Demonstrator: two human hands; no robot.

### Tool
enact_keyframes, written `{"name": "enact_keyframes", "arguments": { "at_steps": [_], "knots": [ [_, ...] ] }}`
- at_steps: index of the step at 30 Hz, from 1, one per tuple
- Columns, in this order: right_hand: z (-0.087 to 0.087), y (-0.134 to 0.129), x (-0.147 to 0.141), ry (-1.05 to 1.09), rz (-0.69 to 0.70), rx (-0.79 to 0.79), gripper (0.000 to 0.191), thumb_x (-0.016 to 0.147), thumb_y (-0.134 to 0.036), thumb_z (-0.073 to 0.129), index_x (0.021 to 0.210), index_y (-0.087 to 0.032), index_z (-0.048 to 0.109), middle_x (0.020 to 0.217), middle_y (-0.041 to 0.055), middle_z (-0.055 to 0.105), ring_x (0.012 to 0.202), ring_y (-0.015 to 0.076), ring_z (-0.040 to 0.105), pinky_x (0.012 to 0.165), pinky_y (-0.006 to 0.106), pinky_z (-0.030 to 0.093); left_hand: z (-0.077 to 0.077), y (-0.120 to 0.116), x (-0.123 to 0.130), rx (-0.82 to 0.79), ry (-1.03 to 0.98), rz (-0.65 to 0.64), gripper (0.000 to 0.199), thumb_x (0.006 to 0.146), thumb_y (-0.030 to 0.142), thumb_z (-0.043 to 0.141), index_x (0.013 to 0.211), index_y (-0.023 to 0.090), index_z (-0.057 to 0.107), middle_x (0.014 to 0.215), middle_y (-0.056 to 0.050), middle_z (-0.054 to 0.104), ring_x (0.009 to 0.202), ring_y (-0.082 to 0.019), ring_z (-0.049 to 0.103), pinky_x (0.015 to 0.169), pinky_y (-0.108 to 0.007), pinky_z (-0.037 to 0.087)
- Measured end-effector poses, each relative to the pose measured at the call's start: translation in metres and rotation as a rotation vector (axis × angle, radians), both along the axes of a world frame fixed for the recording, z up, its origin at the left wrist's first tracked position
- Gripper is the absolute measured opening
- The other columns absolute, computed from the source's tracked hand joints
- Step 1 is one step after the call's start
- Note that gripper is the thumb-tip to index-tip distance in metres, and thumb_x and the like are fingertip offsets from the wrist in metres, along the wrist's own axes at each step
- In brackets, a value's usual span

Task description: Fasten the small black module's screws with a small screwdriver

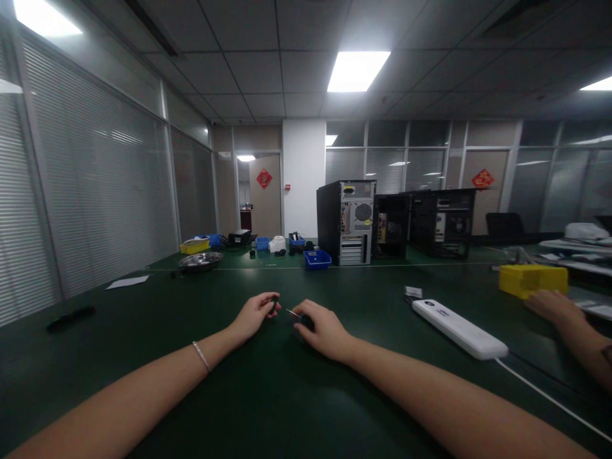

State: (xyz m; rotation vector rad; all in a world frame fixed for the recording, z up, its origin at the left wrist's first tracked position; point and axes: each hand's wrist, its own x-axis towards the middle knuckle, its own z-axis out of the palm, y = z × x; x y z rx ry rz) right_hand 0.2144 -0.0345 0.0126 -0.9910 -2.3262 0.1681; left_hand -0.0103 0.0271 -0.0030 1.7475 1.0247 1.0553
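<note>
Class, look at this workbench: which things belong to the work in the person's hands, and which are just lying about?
In hand:
left hand pinching a small black part
right hand gripping a screwdriver

Lying about:
white power strip
yellow bin
blue bin
metal bowl
computer tower
another person's hand

Small black part (274, 300): pinched in left fingertips, just above green table. Screwdriver (301, 317): black handle in right hand, thin metal shaft pointing left toward part.
</note>
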Motion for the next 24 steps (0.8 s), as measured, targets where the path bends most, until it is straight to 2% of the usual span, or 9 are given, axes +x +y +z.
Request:
{"name": "enact_keyframes", "arguments": {
  "at_steps": [11, 16, 24],
  "knots": [
    [-0.001, 0.0, -0.001, -0.007, -0.025, 0.0, 0.021, 0.096, -0.026, 0.058, 0.114, -0.016, 0.061, 0.113, 0.0071, 0.064, 0.094, 0.0218, 0.065, 0.08, 0.041, 0.055, 0.011, -0.012, 0.003, 0.102, 0.157, -0.075, 0.027, 0.093, 0.027, 0.058, 0.117, 0.016, 0.059, 0.12, -0.009, 0.063, 0.1, -0.025, 0.064, 0.084, -0.045, 0.054],
    [0.0, -0.002, -0.002, 0.003, -0.016, 0.015, 0.022, 0.096, -0.026, 0.058, 0.116, -0.016, 0.06, 0.113, 0.0072, 0.064, 0.094, 0.0221, 0.065, 0.081, 0.042, 0.055, 0.011, -0.018, 0.008, 0.123, 0.168, -0.131, 0.027, 0.093, 0.027, 0.058, 0.117, 0.016, 0.059, 0.12, -0.009, 0.063, 0.1, -0.025, 0.064, 0.084, -0.045, 0.054],
    [0.002, -0.004, -0.002, 0.021, 0.022, 0.023, 0.023, 0.096, -0.025, 0.058, 0.117, -0.016, 0.059, 0.115, 0.0075, 0.064, 0.096, 0.0226, 0.065, 0.082, 0.042, 0.055, 0.015, -0.024, 0.006, 0.137, 0.218, -0.151, 0.025, 0.093, 0.028, 0.058, 0.115, 0.015, 0.06, 0.115, -0.008, 0.064, 0.096, -0.023, 0.065, 0.082, -0.043, 0.055]
  ]
}}
